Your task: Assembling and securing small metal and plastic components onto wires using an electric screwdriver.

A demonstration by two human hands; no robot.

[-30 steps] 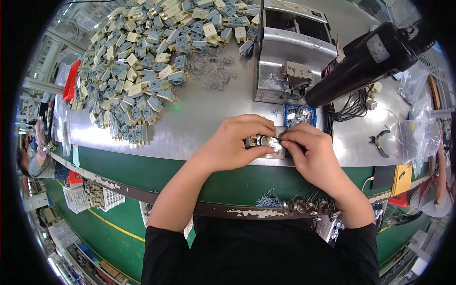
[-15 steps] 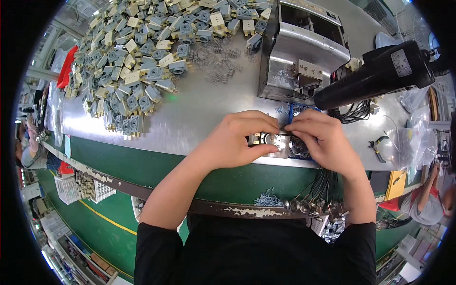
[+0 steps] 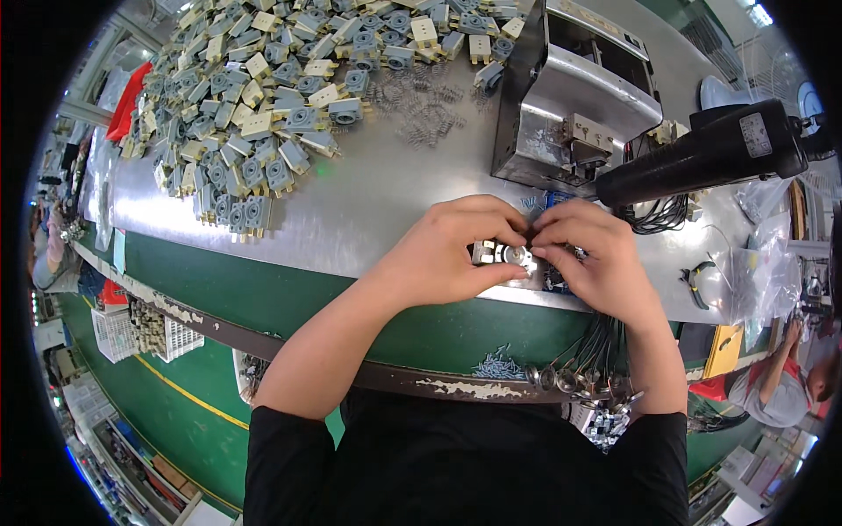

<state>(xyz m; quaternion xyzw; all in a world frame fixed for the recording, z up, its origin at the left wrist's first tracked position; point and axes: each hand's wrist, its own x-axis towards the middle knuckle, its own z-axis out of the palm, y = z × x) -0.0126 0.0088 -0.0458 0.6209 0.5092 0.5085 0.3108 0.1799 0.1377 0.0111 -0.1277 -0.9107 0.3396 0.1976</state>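
Observation:
My left hand (image 3: 456,252) is closed round a small switch-like component (image 3: 511,254), its thumb on the near side and its fingers on the far side. The component has a cream block at its left end and a round silvery metal part in the middle. My right hand (image 3: 601,254) has its thumb and fingers bent together at the component's right end. Whatever small thing those fingertips may pinch is hidden. Under and behind the right hand sits a blue-edged holder (image 3: 556,199), mostly covered, with small blue screws (image 3: 531,203) beside it.
Many grey-and-cream housings (image 3: 254,123) are heaped at the far left beside loose springs (image 3: 430,110). A metal fixture (image 3: 570,105) and a black cylindrical tool (image 3: 693,156) stand behind my hands. Cutters (image 3: 698,285) lie right. Screws (image 3: 500,364) and wired metal discs (image 3: 570,377) lie near me.
My right fingertips have come in against the component's right end, and the flat metal plate seen there before is now mostly covered. The whole view has shifted slightly.

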